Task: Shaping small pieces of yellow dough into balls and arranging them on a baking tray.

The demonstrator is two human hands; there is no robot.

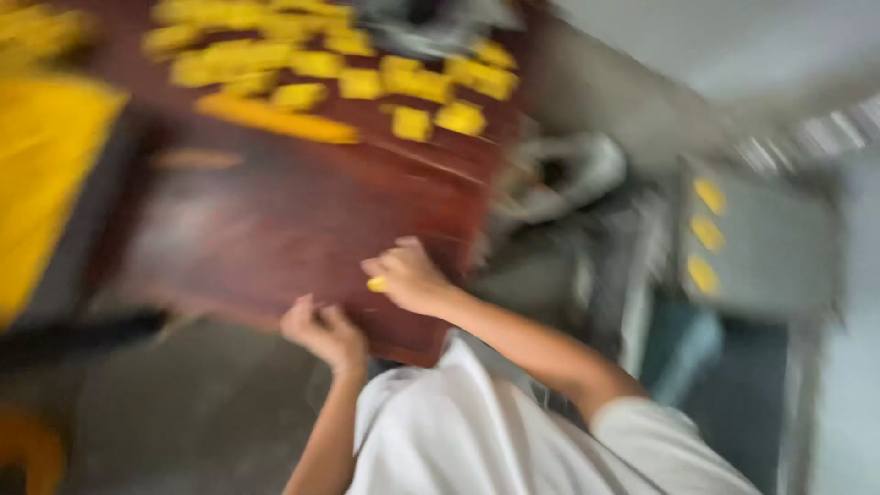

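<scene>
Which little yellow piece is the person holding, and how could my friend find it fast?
Start at the big dark reddish-brown wooden table. Come to its near edge, where the right hand rests, close to the left hand. The small yellow piece peeks from under those fingers; it sits alone here, while the other yellow pieces crowd the far end.

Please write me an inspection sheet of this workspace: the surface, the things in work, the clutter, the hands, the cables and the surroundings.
Surface: dark red-brown wooden table; picture is motion-blurred.
Things in work: small yellow piece in the right hand; many yellow pieces spread at the table's far end.
Clutter: long yellow strip beside the pieces.
Hands: right hand's grip closed around the yellow piece; left hand at the table's near edge, grip unclear.
Cables: nothing seen.
Surroundings: grey box with yellow spots on the right; large yellow shape on the left; grey floor.
</scene>
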